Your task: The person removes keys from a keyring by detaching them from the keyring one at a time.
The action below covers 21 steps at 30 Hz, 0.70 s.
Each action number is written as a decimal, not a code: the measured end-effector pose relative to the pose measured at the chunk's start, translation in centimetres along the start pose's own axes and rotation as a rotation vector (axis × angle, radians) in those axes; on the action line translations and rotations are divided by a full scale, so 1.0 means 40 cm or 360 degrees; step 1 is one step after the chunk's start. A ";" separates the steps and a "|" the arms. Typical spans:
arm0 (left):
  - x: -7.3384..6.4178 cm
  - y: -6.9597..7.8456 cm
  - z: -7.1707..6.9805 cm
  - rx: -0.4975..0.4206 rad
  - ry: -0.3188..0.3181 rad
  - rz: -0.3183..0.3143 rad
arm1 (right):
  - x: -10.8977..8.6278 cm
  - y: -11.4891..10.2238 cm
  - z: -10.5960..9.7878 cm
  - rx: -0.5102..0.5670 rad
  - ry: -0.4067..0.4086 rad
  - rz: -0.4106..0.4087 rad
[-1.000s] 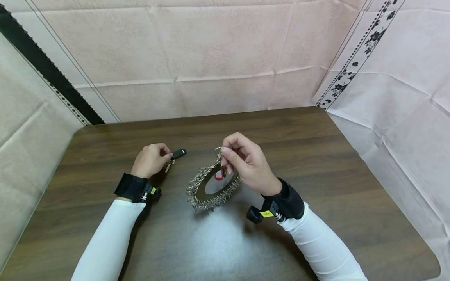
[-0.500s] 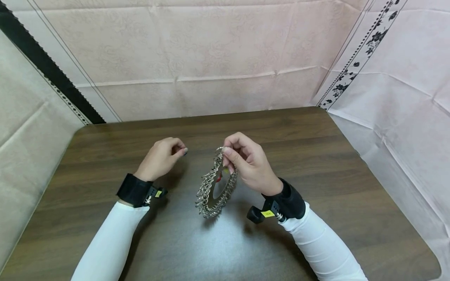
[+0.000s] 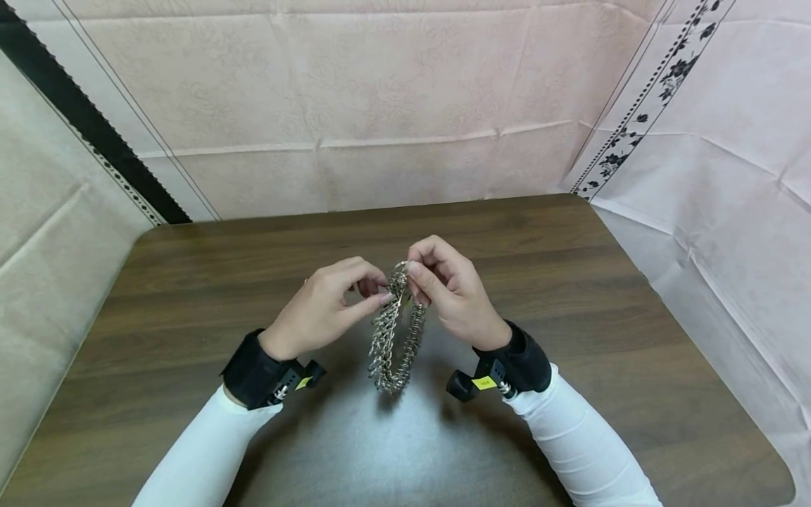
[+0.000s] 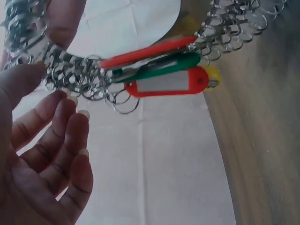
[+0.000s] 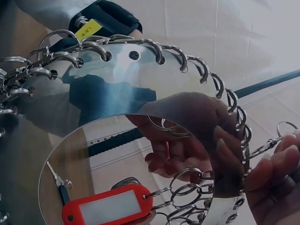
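A large flat metal key ring (image 3: 381,345), its edge crowded with small split rings (image 4: 229,28), hangs over the table with its narrow side towards the head camera. At its top, my right hand (image 3: 453,292) pinches it between thumb and fingers. My left hand (image 3: 326,306) has thumb and fingertips on the split rings at its left side. A red key tag (image 5: 110,206) hangs inside the hoop beside a green tag (image 4: 159,70); the head view hides both. Through the hoop's hole, a small key (image 5: 55,174) with a dark fob (image 5: 63,193) shows.
A brown wood-grain table (image 3: 538,282) lies under both hands. Pale patterned cloth (image 3: 405,105) rises behind its far edge and down both sides. Each wrist wears a black band with a camera.
My left hand has left the dark fob and key on the table and moved right to the key ring. The hoop has turned narrower to view. My right hand has barely moved.
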<state>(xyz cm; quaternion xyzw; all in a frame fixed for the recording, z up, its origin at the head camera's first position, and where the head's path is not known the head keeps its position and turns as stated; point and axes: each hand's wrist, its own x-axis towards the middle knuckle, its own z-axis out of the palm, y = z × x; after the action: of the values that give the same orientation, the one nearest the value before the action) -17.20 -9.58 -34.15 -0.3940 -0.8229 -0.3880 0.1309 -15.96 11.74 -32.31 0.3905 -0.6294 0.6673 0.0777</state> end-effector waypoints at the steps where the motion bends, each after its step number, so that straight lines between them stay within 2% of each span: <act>1: 0.000 0.003 0.003 0.0011 0.0007 0.0015 | 0.000 0.000 0.000 0.0010 -0.0007 0.0001; 6: 0.000 0.007 0.019 0.0084 0.0029 0.0037 | 0.000 0.003 0.002 0.0054 -0.0037 0.0004; 12: 0.000 0.013 0.013 0.0108 0.0010 -0.0018 | 0.000 0.004 0.001 0.0028 -0.0024 -0.0015; 14: 0.001 0.013 0.004 0.0073 0.0002 -0.0040 | 0.000 0.002 0.000 0.0008 0.0002 -0.0019; 18: 0.001 0.011 -0.011 -0.0094 -0.0012 -0.0118 | 0.000 -0.004 -0.002 -0.0009 0.0048 0.0006; 21: -0.001 0.010 -0.016 -0.0199 0.0018 -0.0171 | -0.001 -0.006 -0.002 -0.0021 0.0080 0.0028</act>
<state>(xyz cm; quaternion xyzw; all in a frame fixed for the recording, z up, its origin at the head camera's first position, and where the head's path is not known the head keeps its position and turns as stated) -16.94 -9.92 -33.53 -0.3543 -0.8163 -0.4473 0.0898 -15.83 11.86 -32.15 0.3677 -0.6351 0.6734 0.0901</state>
